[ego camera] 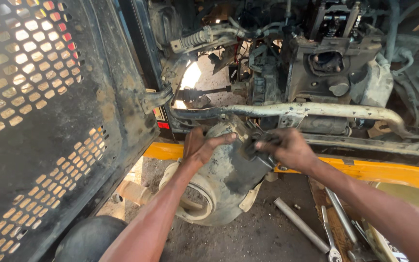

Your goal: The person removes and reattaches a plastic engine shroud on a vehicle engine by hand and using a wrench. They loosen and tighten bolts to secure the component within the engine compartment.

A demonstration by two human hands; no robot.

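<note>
Where the head camera looks down into the engine bay, we count two hands on one grimy grey housing (224, 174), a rounded casting with one circular opening at its lower left; it sits on the dirty floor just below the bay, in front of the yellow beam (374, 171). Our left hand (201, 148) lies flat on the housing's top, fingers stretched out, palm down, closed around nothing. Our right hand (287, 148) is curled tight around one dark part (260, 145) at the housing's upper right edge; blur hides what that part is. One pale bent pipe (316, 110) runs across above both hands. One coil spring (195, 39) shows upper left of centre. One black perforated metal panel (40, 121) fills the left side. At lower right we count one metal rod (300, 224) and at least two wrenches (338, 221) on the floor and a board. One small label (160, 115), a rectangle with a red strip at its lower edge, sits on the frame beside the panel.
</note>
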